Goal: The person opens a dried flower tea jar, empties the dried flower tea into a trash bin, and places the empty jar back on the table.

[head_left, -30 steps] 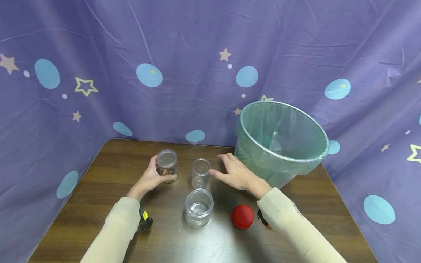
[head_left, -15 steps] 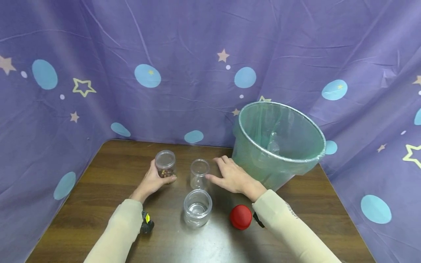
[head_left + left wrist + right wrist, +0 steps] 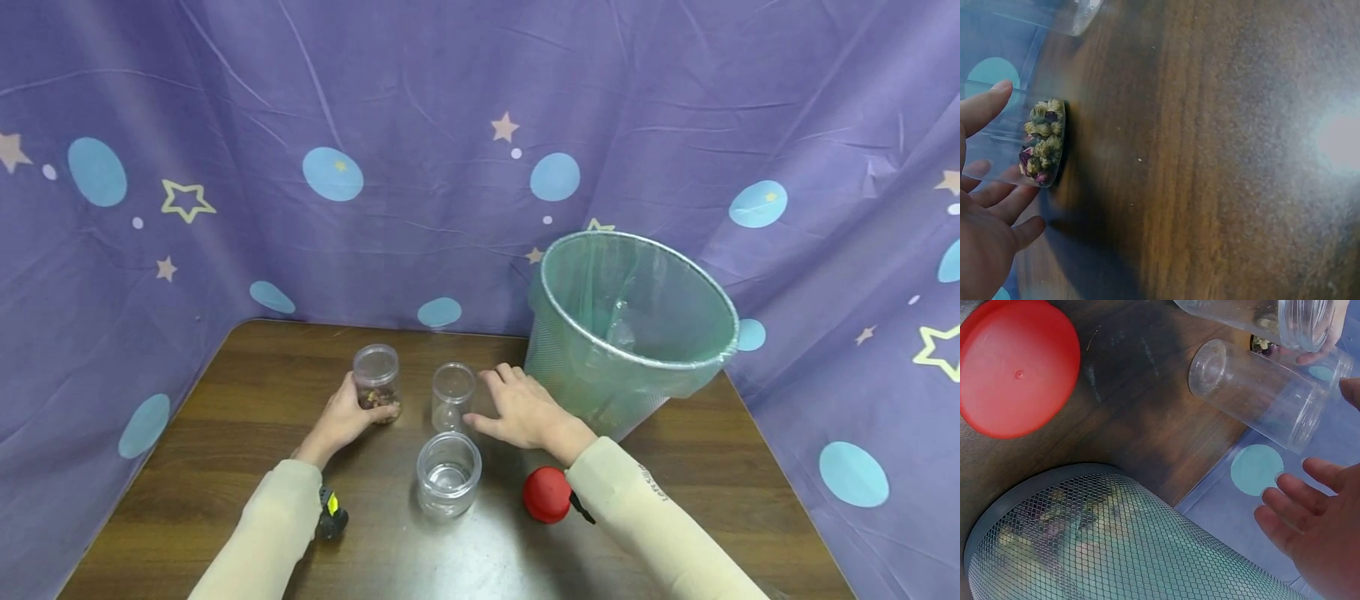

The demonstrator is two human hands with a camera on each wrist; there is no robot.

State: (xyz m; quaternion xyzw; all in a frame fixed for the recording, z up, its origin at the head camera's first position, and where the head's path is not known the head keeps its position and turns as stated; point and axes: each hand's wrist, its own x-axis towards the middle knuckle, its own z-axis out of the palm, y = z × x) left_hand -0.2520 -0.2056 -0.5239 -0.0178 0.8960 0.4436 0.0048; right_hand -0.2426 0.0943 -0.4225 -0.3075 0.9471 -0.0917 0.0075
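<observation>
My left hand point(image 3: 351, 417) grips a clear jar point(image 3: 377, 367) with a pale lid, its thumb and fingers round the sides. Yellowish and dark pink dried flower buds point(image 3: 1042, 142) lie at the bottom of this jar. My right hand point(image 3: 521, 412) is spread, palm turned toward a slim clear jar point(image 3: 452, 400). In the right wrist view its fingers point(image 3: 1288, 509) are relaxed and apart from that jar. A wider clear jar point(image 3: 448, 475) stands nearer to me, in front of the slim one. Near my right sleeve sits a round red lid point(image 3: 547, 495).
A mesh waste bin point(image 3: 592, 400) with a green plastic liner stands at the back right, close to my right hand. Some plant-like matter point(image 3: 1054, 525) shows through its mesh. The wooden table point(image 3: 277, 358) ends at a purple patterned curtain point(image 3: 420, 250).
My right hand has shifted slightly toward me beside the slim jar, its forearm moving left. The left hand keeps its grip on the flower jar, and the whole view has drifted a little.
</observation>
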